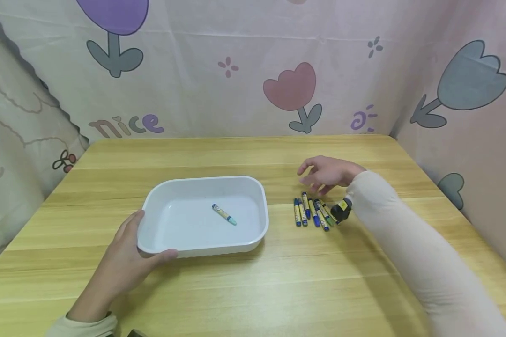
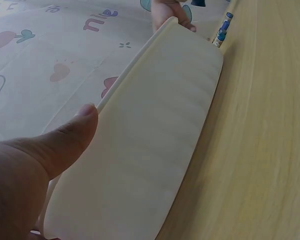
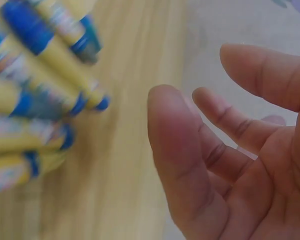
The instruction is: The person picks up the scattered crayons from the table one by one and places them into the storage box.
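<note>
White plastic tray (image 1: 177,227), its corner gripped by my left hand (image 1: 128,255), holds one crayon (image 1: 223,214); farther, loose crayons (image 1: 314,213) lie just nearside of my empty right hand (image 1: 329,172), fingers parted. Likely the picking step: next calls for lowering, pinching one.

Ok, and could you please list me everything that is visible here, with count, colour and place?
White tray: one, white, on the table
Crayon in tray: one, yellow wrapper, pale green tip, inside
Loose crayons: several, overlapping, exact count unclear; yellow wrappers, mostly blue ends, right of tray
Table: one, yellowish wood, underneath
Printed cloth: pieces unclear, pale with flowers, behind and beside the table
Black device: one, yellow patch, at right wrist
Sleeves: two, pale, on both arms
Left hand: one, bare, holding tray's near-left corner
Right hand: one, bare, above the loose crayons
</note>
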`<state>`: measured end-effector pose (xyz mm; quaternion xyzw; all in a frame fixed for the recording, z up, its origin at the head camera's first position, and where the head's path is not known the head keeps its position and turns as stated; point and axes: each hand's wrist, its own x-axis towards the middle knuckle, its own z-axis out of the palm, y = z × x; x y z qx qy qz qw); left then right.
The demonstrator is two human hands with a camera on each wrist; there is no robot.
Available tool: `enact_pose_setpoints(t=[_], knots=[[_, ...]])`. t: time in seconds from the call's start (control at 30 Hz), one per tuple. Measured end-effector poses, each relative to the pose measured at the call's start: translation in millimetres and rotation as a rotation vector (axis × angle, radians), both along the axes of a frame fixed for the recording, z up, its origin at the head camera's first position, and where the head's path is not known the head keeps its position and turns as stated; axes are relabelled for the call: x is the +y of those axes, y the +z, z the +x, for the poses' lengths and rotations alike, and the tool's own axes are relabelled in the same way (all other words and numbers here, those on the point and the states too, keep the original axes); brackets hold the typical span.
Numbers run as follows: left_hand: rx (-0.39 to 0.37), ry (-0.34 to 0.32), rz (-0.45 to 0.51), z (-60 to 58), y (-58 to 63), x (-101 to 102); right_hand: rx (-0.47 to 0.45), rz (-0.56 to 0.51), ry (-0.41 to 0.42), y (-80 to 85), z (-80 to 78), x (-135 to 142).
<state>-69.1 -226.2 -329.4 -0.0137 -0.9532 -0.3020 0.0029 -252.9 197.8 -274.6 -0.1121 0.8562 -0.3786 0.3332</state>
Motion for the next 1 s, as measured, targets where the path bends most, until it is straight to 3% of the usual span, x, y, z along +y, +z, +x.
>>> enact_pose_setpoints(t=[0.5, 1.0], knots=[[-0.005, 0.000, -0.008, -0.3, -0.1, 1, -0.029, 0.058, -0.019, -27.4, 13.7, 37], [-0.022, -0.004, 0.004, -0.4, 0.8, 1, -0.023, 0.095, 0.041, -32.3, 21.6, 46]])
